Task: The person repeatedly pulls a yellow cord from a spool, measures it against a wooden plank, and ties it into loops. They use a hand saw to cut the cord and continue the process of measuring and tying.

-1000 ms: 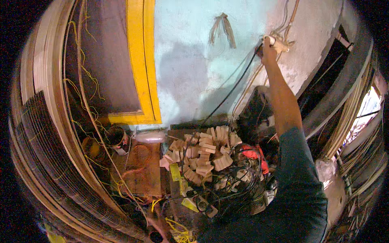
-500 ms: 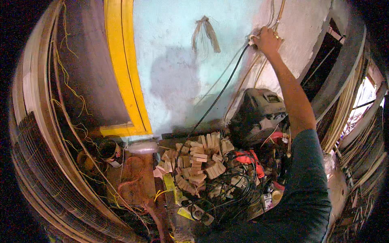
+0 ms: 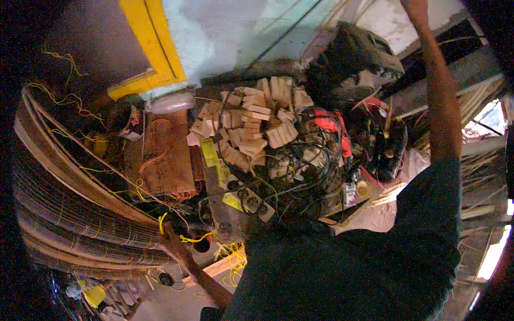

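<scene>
My right arm reaches up at the far right, and my right hand (image 3: 416,7) is cut off by the top edge, so its fingers and anything in them are hidden. It is close to the pale wall (image 3: 385,27). Low on the left, my left hand (image 3: 171,236) is against the edge of a large slatted blind or mat (image 3: 101,224) that curves along the left side. Bits of yellow cord (image 3: 162,223) show right at its fingers. Blur and dim light hide whether it grips the cord, the mat edge or nothing.
Small wooden blocks (image 3: 251,117) are heaped by the wall, beside tangled black cables (image 3: 316,171) and an orange-red item (image 3: 327,122). A dark bag (image 3: 348,64) leans behind. A power strip (image 3: 257,203), a reddish-brown board (image 3: 166,155) and a yellow cord bundle (image 3: 233,262) lie nearer.
My view has tipped downward, so the wall things slid up. My right hand, earlier on a white fitting with a black cable at the wall, is now mostly out of frame. My left hand has appeared.
</scene>
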Tool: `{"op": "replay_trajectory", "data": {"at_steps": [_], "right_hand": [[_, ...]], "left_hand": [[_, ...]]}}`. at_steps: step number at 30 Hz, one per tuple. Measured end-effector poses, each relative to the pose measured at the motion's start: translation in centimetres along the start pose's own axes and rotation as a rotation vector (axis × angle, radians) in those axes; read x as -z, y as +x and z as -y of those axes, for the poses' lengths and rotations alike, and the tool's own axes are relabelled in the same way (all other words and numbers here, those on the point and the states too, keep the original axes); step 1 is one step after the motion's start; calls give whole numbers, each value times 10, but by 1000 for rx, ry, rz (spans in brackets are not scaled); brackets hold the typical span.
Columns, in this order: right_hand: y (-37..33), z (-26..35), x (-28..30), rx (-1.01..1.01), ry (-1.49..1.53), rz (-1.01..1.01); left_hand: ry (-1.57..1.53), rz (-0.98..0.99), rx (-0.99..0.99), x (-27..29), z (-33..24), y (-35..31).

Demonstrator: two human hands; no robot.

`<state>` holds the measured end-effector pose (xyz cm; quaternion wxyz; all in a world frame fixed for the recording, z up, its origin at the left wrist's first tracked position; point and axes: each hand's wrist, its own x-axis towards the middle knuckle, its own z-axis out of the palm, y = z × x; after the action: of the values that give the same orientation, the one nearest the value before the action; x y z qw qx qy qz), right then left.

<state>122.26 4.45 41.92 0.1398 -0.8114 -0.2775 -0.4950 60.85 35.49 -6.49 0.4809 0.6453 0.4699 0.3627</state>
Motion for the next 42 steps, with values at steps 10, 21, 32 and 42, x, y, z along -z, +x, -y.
{"op": "replay_trajectory", "data": {"at_steps": [10,21,32,42], "right_hand": [[-403,34,78,-248,369,1483],[-592,59,173,-901,657,1005],[-551,205,118,-197,814,908],[-576,314,104,199,1162,912]], "left_hand": [[142,152,-62,-7,-85,-4],[237,98,-174,2,-133,-93],[356,119,-43,-12,-138,-213],[334,64,84,35,-128,-263]]}}
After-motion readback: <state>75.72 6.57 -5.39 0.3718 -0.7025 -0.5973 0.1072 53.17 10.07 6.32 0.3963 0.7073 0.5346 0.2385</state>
